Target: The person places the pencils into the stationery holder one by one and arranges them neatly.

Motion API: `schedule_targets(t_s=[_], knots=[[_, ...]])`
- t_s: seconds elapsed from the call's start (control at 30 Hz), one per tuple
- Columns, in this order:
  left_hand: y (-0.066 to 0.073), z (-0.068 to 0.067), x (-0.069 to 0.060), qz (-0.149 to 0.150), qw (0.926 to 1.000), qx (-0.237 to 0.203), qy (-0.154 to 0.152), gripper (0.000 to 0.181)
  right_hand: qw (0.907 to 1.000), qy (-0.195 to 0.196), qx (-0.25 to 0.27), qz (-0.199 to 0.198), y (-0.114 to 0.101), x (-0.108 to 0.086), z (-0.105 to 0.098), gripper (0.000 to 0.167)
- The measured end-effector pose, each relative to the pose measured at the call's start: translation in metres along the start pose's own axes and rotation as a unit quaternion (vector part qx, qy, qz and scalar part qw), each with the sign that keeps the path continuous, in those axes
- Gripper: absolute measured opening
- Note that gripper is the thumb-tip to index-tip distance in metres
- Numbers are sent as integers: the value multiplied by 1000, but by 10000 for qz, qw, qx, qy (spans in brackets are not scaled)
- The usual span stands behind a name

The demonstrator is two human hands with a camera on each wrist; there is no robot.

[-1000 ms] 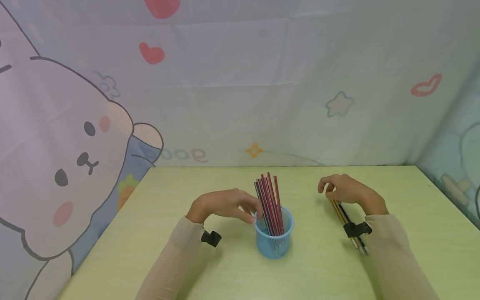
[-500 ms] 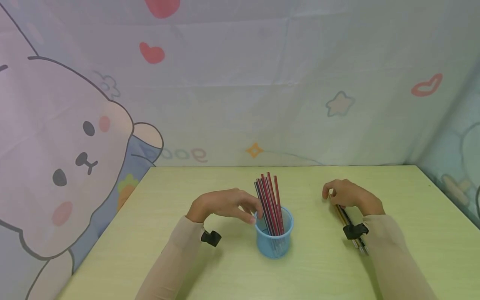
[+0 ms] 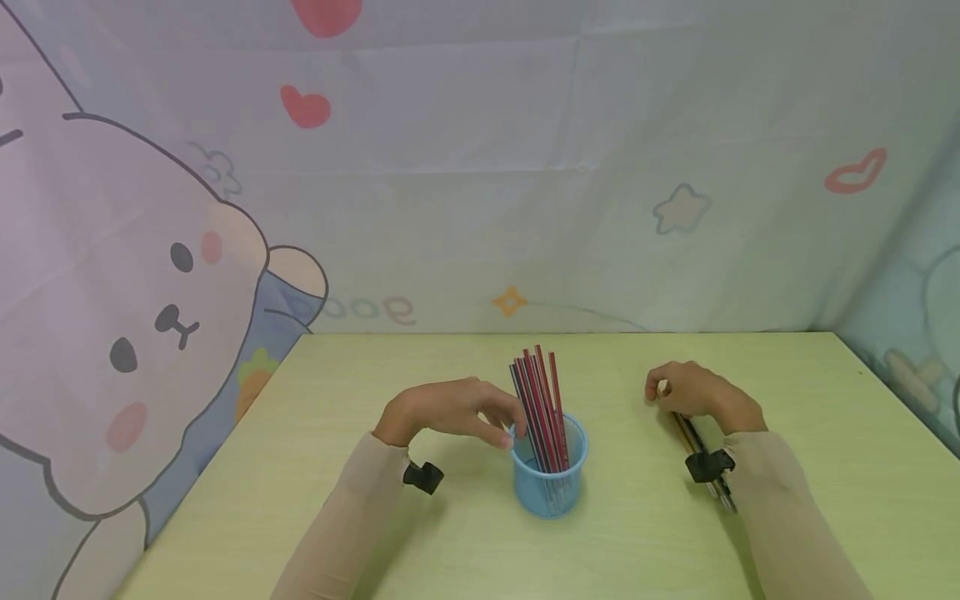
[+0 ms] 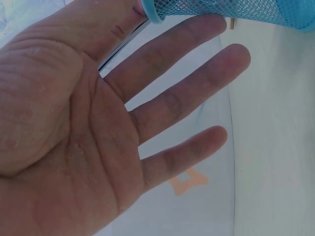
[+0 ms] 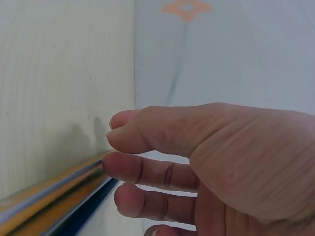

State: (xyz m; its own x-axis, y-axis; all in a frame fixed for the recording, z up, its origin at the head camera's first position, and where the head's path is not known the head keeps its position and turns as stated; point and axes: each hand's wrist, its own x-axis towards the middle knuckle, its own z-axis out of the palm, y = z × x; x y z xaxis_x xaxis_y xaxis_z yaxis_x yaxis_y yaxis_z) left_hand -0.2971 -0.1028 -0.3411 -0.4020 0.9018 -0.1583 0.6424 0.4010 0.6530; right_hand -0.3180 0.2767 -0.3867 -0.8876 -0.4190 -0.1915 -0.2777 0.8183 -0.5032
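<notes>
A light-blue mesh pencil cup [image 3: 547, 492] stands mid-table, holding a leaning bundle of red and dark pencils [image 3: 542, 408]. My left hand [image 3: 457, 408] pinches the cup's rim between thumb and index finger; in the left wrist view its other fingers stretch out below the cup [image 4: 236, 9]. To the right, several yellow and dark pencils [image 3: 688, 433] lie side by side on the table, partly covered by the wrist strap. My right hand [image 3: 690, 387] bends over their far ends. In the right wrist view, thumb and fingertips close on the end of a yellow pencil [image 5: 64, 179].
The pale yellow-green table [image 3: 435, 542] ends at a printed cloth backdrop [image 3: 465, 208], with another cloth at the right side. A black camera strap [image 3: 708, 465] sits on the right wrist, low over the pencils, and another black camera [image 3: 423, 477] hangs at the left wrist.
My right hand has come slightly down and right onto the far ends of the pencils, and its thumb and fingers have closed together. The left hand and the cup have stayed put.
</notes>
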Motion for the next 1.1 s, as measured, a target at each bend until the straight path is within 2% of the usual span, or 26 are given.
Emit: schedule_targets(t_s=[0.27,0.43,0.83,1.1], knots=[[0,0,-1,26,10000,-24,0,19,10000,-42,-19,64,-3,-1,1,11],[1,0,-1,22,10000,-52,3,14,9998,-114,43,178,-5,-4,3,13],[1,-1,-1,46,10000,-69,-11,14,9991,65,-425,-57,-24,5,18,14],[2,0,-2,-8,10000,-36,-24,19,9992,-39,-331,-203,-32,12,26,13]])
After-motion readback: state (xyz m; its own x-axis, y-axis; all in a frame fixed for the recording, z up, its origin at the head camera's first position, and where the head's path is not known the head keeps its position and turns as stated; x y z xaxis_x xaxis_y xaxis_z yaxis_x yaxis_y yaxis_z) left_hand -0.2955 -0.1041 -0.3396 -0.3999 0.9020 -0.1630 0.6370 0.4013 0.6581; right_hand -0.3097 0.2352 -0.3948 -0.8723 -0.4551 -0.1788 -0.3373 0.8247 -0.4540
